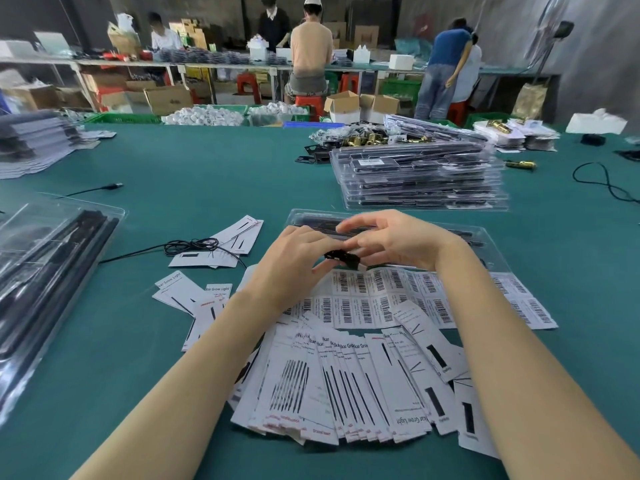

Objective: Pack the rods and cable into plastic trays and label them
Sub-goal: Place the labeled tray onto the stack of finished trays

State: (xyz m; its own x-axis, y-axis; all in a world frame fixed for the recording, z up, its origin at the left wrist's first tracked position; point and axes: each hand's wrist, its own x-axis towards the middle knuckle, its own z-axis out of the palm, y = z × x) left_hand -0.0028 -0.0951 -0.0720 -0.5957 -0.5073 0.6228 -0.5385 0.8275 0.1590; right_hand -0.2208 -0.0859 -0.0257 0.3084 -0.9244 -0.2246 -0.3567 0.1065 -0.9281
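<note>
Mid-frame, left hand (294, 261) and right hand (391, 242) meet over the tray (485, 237); both sets of fingers pinch a small black cable (341, 256). Labels (381, 299) lie just below on the surface (207, 174).

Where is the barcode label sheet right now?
In the head view the barcode label sheet lies flat on the green table, centre-right, just below both hands, between the clear plastic tray and the fanned paper cards.
</note>
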